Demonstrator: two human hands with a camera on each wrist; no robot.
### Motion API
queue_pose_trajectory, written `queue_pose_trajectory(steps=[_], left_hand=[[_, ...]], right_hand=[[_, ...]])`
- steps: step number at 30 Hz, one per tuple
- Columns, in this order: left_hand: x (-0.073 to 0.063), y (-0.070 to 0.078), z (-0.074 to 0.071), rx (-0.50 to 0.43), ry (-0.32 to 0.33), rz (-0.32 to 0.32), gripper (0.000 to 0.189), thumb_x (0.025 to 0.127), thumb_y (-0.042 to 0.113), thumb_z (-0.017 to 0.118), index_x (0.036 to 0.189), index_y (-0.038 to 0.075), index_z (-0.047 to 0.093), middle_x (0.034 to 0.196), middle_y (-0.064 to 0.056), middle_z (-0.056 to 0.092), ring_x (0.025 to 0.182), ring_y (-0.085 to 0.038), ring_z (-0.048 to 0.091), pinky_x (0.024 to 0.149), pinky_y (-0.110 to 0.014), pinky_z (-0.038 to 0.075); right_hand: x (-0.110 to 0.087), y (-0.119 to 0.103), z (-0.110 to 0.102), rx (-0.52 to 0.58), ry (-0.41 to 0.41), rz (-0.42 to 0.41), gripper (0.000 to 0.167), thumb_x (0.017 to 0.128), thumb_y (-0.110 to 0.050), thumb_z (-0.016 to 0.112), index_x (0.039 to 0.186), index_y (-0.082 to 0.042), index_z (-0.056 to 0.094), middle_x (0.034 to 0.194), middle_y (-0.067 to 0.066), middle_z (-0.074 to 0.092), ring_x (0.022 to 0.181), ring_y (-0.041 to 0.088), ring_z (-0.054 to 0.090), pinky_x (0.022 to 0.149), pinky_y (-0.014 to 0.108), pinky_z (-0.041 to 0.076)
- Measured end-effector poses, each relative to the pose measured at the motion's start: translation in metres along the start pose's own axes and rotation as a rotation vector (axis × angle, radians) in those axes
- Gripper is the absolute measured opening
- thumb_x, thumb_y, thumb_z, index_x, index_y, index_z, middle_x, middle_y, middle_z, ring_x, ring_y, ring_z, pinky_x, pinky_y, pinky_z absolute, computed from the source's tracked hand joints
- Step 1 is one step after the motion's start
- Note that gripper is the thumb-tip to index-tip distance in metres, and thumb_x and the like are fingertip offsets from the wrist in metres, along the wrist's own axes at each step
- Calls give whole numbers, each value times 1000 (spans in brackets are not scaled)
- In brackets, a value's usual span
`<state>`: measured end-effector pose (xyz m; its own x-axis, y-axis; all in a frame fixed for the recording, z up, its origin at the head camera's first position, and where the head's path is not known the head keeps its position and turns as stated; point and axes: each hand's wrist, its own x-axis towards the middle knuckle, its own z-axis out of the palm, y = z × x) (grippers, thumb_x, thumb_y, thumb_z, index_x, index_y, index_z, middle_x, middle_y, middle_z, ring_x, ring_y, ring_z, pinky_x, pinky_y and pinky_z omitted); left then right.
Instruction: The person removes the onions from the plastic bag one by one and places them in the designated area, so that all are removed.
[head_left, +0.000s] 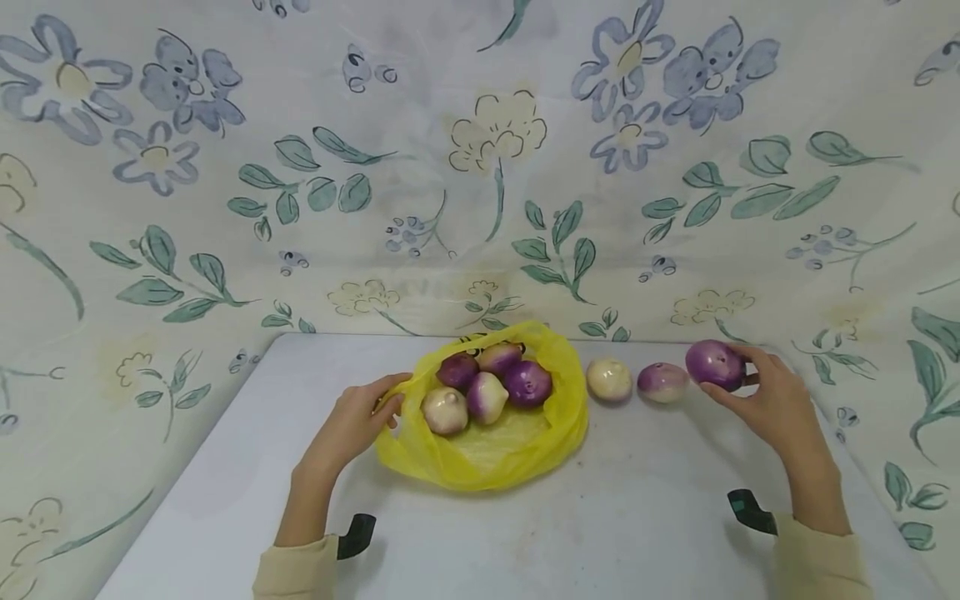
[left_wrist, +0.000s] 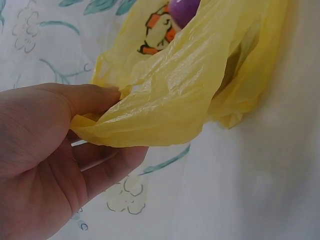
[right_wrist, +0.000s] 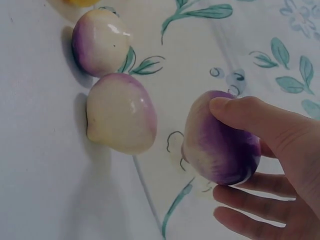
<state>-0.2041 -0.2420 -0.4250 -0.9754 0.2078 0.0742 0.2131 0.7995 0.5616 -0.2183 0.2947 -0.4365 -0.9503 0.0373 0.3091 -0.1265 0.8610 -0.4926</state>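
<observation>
At centre frame, our left hand (head_left: 360,420) pinches the yellow bag (head_left: 480,472) (five bulbs (head_left: 528,385) inside); at frame right, our right hand (head_left: 777,402) holds a purple bulb (head_left: 711,365), near two loose bulbs (head_left: 662,384).

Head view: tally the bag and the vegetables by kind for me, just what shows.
Crumpled yellow plastic bag: 1
Glossy round purple-and-cream vegetables: 8 visible (5 in the bag, 2 on the white table, 1 gripped by the right hand)
Total: 9
</observation>
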Motion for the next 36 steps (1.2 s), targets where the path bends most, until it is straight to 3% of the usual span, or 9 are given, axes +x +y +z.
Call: queue_pose_trajectory(steps=[9, 14, 28, 36], left_hand=[[2, 0, 0, 1, -10, 5, 39, 99, 13, 57, 138, 11, 55, 86, -6, 68, 68, -11, 59, 62, -24, 47], [4, 0, -2, 13, 15, 14, 38, 99, 12, 57, 137, 12, 56, 85, -5, 69, 67, -11, 60, 62, -25, 48], [3, -3, 5, 10, -3, -9, 39, 99, 15, 57, 138, 13, 55, 87, -4, 69, 68, -11, 59, 62, -24, 48], [4, -4, 6, 8, -13, -10, 39, 99, 14, 57, 138, 12, 55, 87, -5, 69, 68, -11, 60, 61, -24, 48]], right_hand=[[0, 11, 5, 22, -17, 54, 75, 83, -39, 78, 142, -6, 44, 129, 29, 52, 105, 43, 55, 85, 61, 49], [3, 17, 10, 32, -25, 66, 74, 83, -41, 77, 140, -5, 46, 127, 29, 54, 105, 43, 58, 85, 59, 50], [1, 31, 16, -30, -144, 135, 80, 83, -47, 75, 140, 1, 44, 122, 33, 54, 99, 44, 59, 74, 54, 52], [-1, 34, 20, -45, -192, 142, 80, 83, -46, 75, 140, 0, 43, 125, 36, 52, 104, 49, 56, 81, 64, 48]])
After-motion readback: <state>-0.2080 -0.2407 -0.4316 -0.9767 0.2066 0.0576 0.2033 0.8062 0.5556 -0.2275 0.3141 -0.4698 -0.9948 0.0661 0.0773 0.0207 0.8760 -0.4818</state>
